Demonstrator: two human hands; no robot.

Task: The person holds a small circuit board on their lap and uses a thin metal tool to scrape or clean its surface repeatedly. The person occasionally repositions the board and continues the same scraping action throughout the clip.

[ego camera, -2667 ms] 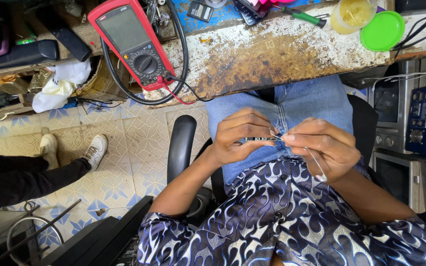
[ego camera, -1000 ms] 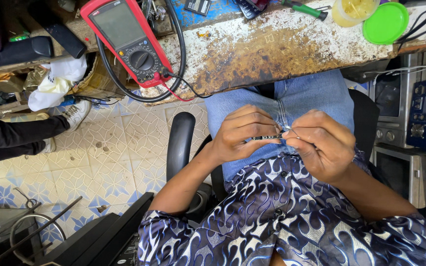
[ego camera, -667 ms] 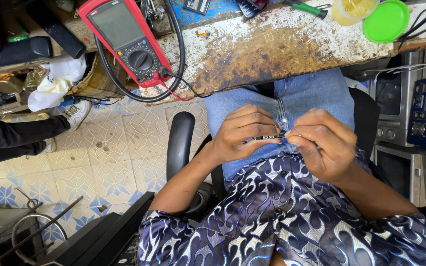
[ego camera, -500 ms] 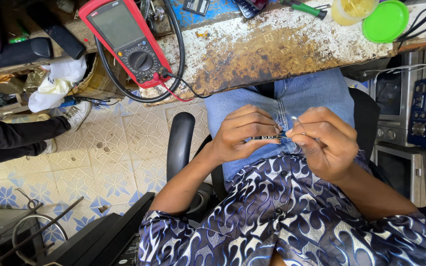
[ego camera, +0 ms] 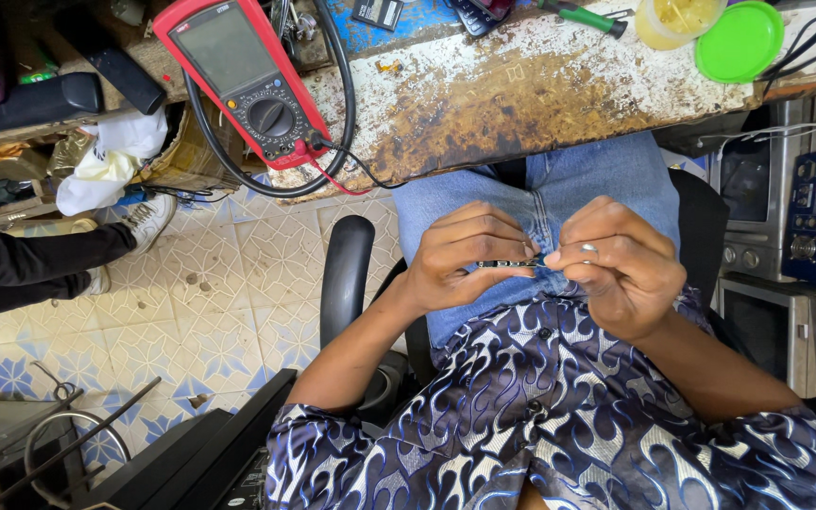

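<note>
Pinching thin dark strip-shaped part (ego camera: 507, 263) edge-on between left hand (ego camera: 465, 255) and right hand (ego camera: 620, 264), both grips clenched on it, above lap, near rusty worktop (ego camera: 521, 94); red multimeter (ego camera: 243, 76) well apart.

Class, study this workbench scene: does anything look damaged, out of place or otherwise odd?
Yes. The worktop is badly worn, its pale coating flaked away to rusty brown patches. The red multimeter lies askew, overhanging the edge. The left hand and right hand hold a small dark part over the lap.
</note>
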